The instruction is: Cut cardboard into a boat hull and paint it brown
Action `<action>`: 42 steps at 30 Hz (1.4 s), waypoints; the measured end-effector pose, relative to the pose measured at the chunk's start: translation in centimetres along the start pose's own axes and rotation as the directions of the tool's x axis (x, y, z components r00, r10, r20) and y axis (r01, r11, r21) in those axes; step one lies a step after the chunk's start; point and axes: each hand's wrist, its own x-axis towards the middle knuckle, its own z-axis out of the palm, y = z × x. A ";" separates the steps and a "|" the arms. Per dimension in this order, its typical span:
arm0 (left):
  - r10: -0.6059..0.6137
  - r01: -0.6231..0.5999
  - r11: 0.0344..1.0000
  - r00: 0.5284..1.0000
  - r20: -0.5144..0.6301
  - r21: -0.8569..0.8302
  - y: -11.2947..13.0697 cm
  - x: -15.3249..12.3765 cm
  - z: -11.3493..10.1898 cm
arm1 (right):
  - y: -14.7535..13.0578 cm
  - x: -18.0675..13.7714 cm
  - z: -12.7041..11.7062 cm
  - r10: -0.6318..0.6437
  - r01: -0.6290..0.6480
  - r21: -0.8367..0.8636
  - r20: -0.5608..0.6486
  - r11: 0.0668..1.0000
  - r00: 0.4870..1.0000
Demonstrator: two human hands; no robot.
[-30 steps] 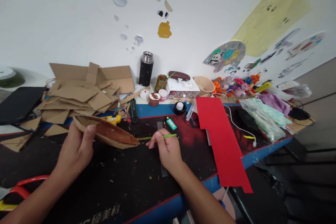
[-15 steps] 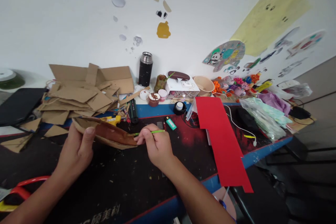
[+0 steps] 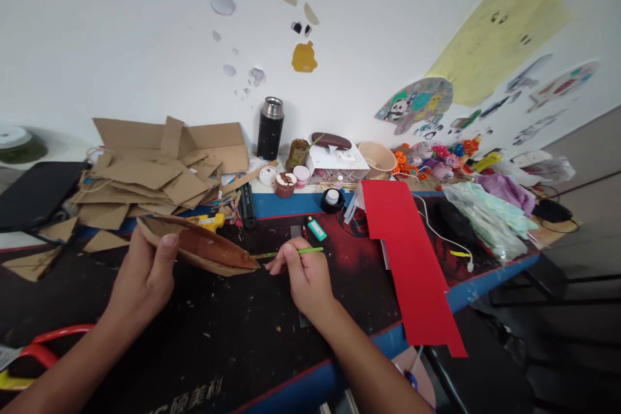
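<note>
Left hand, lower left of centre: clamped on the wide end of the cardboard boat, thumb on top. The boat is held just above the dark surface. Its long axis runs left to right, dipping slightly, with the pointed end towards frame right.

Right hand, centre: fingers pinched on a thin green brush. The brush lies near horizontal, tip pointing left, just beside the boat's point; can't tell if they touch.

Further back: green lighter and a red sheet right of centre. Cardboard scrap pile upper left, black flask by the wall.
</note>
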 end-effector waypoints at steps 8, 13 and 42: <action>0.005 -0.005 1.000 1.000 -0.011 0.008 0.0 -0.1 -0.1 | -1.2 0.6 1.9 -0.085 0.080 0.069 0.078 0.994 0.993; 0.005 -0.005 1.000 1.000 -0.007 0.000 0.0 0.0 0.0 | -0.5 0.0 1.0 -0.061 0.058 0.062 0.048 0.996 0.997; -0.114 0.203 0.923 0.956 0.270 -0.327 0.1 0.0 0.1 | 0.3 -0.1 0.6 0.024 -0.023 0.186 0.000 0.982 1.000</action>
